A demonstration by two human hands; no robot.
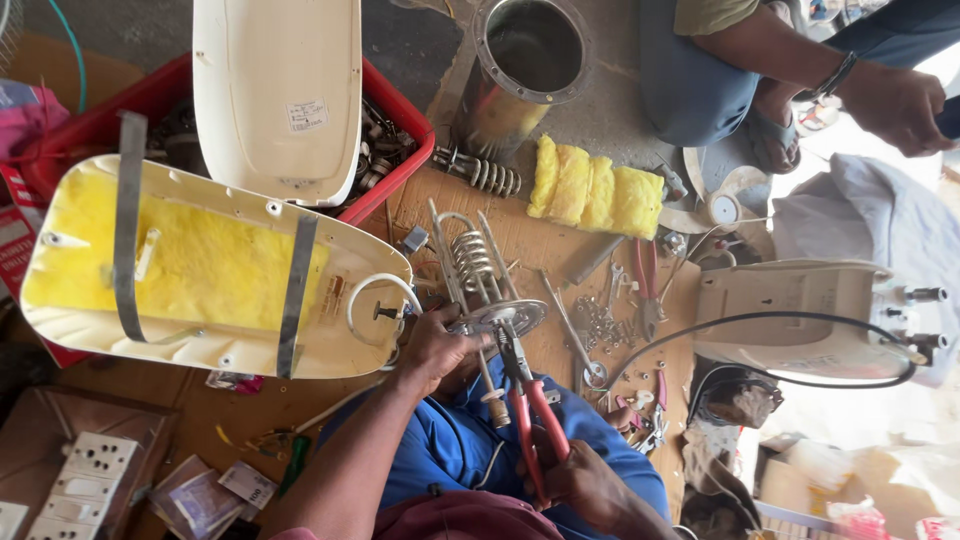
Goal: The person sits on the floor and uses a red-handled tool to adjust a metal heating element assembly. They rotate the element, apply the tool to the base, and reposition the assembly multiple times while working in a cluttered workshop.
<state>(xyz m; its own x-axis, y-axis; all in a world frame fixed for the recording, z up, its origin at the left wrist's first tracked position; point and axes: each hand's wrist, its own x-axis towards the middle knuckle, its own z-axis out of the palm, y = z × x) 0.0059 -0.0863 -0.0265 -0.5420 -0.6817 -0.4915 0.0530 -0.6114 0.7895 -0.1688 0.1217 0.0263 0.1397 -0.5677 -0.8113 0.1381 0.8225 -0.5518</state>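
Gripping pliers [528,400], nose pointing away

A brown cardboard sheet [545,245] on the floor bears yellow insulation wads [597,189], loose screws [600,325] — and red-handled pliers [648,285].

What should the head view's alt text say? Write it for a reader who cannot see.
The right hand grips red-handled pliers on the round flange of a coiled heating element, which the left hand steadies. An opened cream heater casing with yellow insulation lies left; another person's hand shows top right.
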